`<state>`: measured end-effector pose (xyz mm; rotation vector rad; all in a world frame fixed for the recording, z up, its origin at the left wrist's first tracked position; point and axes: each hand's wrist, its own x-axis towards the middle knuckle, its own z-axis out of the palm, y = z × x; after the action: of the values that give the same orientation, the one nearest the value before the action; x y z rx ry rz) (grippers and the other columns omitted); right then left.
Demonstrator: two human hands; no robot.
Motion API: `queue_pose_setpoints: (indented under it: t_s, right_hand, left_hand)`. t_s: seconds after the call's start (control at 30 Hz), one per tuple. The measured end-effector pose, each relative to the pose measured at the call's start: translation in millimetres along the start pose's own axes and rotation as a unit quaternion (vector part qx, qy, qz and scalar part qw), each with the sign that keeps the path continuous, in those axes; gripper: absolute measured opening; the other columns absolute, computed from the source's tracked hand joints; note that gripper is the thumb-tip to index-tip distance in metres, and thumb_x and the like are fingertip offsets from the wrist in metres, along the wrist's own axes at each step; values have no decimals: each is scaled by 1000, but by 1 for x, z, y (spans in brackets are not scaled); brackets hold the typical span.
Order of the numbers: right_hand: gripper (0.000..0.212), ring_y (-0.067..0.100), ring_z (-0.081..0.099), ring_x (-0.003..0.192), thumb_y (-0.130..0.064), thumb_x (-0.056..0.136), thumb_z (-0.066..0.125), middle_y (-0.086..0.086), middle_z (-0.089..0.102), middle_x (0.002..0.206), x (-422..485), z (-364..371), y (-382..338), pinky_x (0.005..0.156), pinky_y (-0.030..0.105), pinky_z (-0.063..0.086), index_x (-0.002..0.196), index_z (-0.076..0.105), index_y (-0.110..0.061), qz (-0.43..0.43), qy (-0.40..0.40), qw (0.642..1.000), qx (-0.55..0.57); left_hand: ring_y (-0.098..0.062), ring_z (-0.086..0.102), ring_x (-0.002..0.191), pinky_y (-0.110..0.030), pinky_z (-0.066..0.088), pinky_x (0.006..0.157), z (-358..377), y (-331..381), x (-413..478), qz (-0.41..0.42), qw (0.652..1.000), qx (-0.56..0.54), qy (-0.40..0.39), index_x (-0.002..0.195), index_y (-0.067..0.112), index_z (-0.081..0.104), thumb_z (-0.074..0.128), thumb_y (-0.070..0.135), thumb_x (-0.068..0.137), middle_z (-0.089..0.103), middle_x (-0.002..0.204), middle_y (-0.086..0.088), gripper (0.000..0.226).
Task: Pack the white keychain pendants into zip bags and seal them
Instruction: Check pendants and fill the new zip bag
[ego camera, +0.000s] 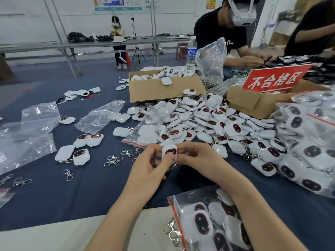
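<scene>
A packing workshop: beyond the fingers (154, 146), heaped pendants (208, 120), boxes (163, 90), a red reject sign (275, 78), workers (217, 31) at long tables (54, 45).

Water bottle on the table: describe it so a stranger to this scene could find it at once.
Start at the left cardboard box. Behind its far right corner, left of a crumpled clear bag, stands the water bottle. It is the only bottle there: upright, clear, with a white cap and blue label.
</scene>
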<state>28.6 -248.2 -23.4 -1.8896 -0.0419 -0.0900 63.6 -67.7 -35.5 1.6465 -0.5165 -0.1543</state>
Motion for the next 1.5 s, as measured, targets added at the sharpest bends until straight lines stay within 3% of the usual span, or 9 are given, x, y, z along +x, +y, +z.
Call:
queue_pose_setpoints:
  t_s: [0.17, 0.33, 0.6, 0.77, 0.87, 1.0, 1.2, 1.5]
  right_hand:
    - [20, 9, 71, 94, -21, 94, 70, -8, 78, 99, -1, 0, 0, 89, 18, 54, 103, 77, -37, -3, -10, 999, 36]
    - [18, 6, 66, 88, -24, 95, 68, 5, 77, 95, -3, -1, 0, 89, 20, 53, 108, 78, -32, -6, -13, 999, 47]
    - [18, 11, 72, 96, -34, 96, 66, -1, 78, 98, -1, -1, 2, 97, 26, 54, 110, 76, -41, -2, 1, 999, 37]
    - [16, 4, 69, 82, -37, 96, 65, -6, 78, 90, -1, 2, 0, 84, 25, 55, 102, 76, -46, -10, 20, 1000, 9]
    - [14, 2, 65, 74, -36, 95, 67, -6, 77, 85, -1, 1, -1, 77, 21, 54, 101, 78, -39, -2, 32, 999, 4]
    - [16, -4, 66, 74, -28, 95, 67, -9, 78, 87, 0, 2, -3, 74, 13, 52, 107, 78, -26, 4, 39, 999, 8]
    - [15, -2, 69, 77, -26, 95, 67, -13, 78, 89, 1, 1, -2, 74, 12, 52, 103, 77, -34, -4, 41, 999, 15]
    - [11, 2, 63, 67, -27, 90, 73, -1, 77, 84, 3, 3, 0, 67, 12, 51, 98, 80, -25, -4, 70, 997, 29]
  left_hand:
    - [-9, 62, 71, -22, 52, 59, 0, -1, 1, -1, 1000, 0, 0, 82, 33, 63, 68, 29, 96, 67, 73, 16, 15]
    - [-7, 62, 68, -20, 53, 58, -1, 2, 0, -7, 1000, -5, -3, 79, 30, 61, 67, 24, 96, 66, 69, 15, 19]
    - [-5, 62, 67, -20, 52, 58, 0, 2, 0, -3, 1000, -23, -3, 80, 32, 63, 66, 23, 98, 66, 72, 13, 21]
    - [-4, 64, 70, -19, 52, 60, 0, -1, 1, -5, 1000, -27, -9, 87, 36, 67, 65, 26, 99, 70, 79, 12, 15]
    - [-4, 65, 72, -20, 53, 62, -1, -1, 1, -6, 999, -33, -15, 91, 36, 68, 65, 26, 99, 71, 83, 12, 12]
    - [-6, 63, 75, -20, 53, 63, -1, 0, 1, -8, 999, -31, -18, 93, 38, 68, 69, 32, 93, 70, 82, 10, 5]
    - [-3, 62, 74, -22, 54, 63, -1, -3, 3, -4, 999, -26, -22, 98, 42, 68, 73, 27, 91, 71, 84, 14, 17]
    - [-3, 63, 76, -23, 55, 62, -1, -6, 4, 1, 1000, -16, -14, 98, 40, 68, 73, 23, 93, 71, 84, 8, 18]
